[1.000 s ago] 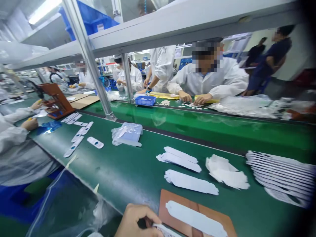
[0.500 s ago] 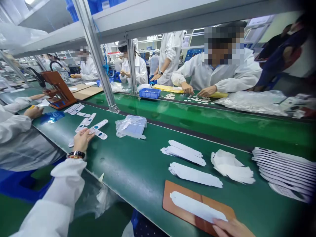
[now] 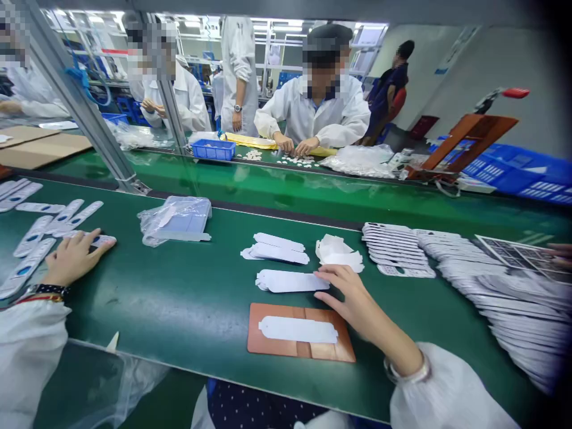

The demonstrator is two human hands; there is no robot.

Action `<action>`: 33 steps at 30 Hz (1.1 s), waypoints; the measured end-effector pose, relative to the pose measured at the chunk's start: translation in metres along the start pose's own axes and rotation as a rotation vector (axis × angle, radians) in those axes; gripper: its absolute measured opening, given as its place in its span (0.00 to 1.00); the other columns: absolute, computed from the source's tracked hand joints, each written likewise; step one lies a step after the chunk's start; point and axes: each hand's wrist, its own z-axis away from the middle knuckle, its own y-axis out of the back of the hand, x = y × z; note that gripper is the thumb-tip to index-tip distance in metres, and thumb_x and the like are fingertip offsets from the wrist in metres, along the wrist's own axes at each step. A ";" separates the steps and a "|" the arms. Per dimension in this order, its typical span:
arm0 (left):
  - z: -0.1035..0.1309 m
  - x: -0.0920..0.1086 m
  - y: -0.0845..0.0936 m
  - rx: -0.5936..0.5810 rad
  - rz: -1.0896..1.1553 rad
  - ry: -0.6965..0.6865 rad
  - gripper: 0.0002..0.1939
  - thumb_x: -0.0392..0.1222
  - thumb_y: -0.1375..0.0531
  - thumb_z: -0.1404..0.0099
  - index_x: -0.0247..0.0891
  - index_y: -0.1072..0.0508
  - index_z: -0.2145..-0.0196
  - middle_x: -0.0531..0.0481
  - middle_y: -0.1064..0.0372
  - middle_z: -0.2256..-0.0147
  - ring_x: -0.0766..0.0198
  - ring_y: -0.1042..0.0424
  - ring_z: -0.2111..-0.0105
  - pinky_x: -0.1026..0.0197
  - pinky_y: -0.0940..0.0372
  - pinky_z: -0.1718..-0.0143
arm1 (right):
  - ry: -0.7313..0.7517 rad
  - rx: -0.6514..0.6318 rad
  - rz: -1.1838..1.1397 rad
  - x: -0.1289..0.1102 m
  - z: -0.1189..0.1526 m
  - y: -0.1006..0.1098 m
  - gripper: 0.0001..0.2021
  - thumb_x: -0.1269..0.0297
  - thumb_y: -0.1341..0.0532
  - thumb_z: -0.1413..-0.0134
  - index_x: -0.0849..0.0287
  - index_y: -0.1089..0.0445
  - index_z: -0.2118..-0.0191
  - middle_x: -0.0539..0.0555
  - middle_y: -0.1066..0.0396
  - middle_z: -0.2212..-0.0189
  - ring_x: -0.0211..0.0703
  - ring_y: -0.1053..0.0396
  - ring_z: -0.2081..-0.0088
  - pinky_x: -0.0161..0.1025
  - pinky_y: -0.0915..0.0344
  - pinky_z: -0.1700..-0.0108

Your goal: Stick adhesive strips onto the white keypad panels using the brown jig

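Note:
My left hand [image 3: 74, 257] lies with fingers spread over a long white face panel [image 3: 103, 241] with a dark blue oval, among several similar panels [image 3: 27, 268] at the left. Beyond the brown board, my right hand [image 3: 353, 298] reaches over a stack of white die-cut strips [image 3: 290, 281]. Its thumb and fingers are apart around the stack's right end; whether they touch it I cannot tell. One white strip [image 3: 297, 329] lies flat on the brown board [image 3: 255, 342], in its shallow recess. More white strips [image 3: 277, 249] lie behind the stack, beside crumpled white paper pieces [image 3: 337, 251].
A plastic-wrapped pale blue packet [image 3: 181, 219] sits at mid-left. Rows of overlapping white panels [image 3: 496, 286] spread at the right. A green channel [image 3: 268, 193] and metal post [image 3: 84, 113] run behind. Across it, a co-worker [image 3: 317, 101] handles small white pieces near a blue basket [image 3: 213, 149].
The view has turned right. My right hand has let go of the strip on the brown board and moved back to the stack. My left hand has opened out over the panels.

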 end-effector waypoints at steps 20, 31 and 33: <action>0.149 0.176 -0.015 -0.325 0.536 -0.726 0.21 0.40 0.48 0.33 0.55 0.42 0.44 0.58 0.28 0.66 0.68 0.28 0.67 0.65 0.33 0.65 | -0.097 -0.131 -0.228 -0.012 0.016 0.013 0.12 0.59 0.37 0.48 0.56 0.30 0.57 0.56 0.32 0.62 0.48 0.35 0.58 0.45 0.34 0.59; 0.203 0.213 -0.052 -0.710 -0.068 -0.829 0.25 0.48 0.56 0.29 0.45 0.51 0.37 0.52 0.26 0.75 0.59 0.30 0.79 0.62 0.46 0.80 | -0.174 -0.236 -0.230 -0.031 0.041 0.005 0.11 0.60 0.37 0.48 0.51 0.28 0.57 0.55 0.34 0.64 0.48 0.38 0.61 0.44 0.34 0.65; 0.204 0.215 -0.051 -0.734 -0.106 -0.816 0.26 0.48 0.56 0.29 0.45 0.53 0.36 0.51 0.26 0.74 0.59 0.30 0.79 0.63 0.48 0.81 | -0.165 -0.242 -0.230 -0.030 0.042 0.003 0.12 0.61 0.37 0.48 0.50 0.29 0.55 0.55 0.34 0.64 0.48 0.38 0.60 0.43 0.34 0.65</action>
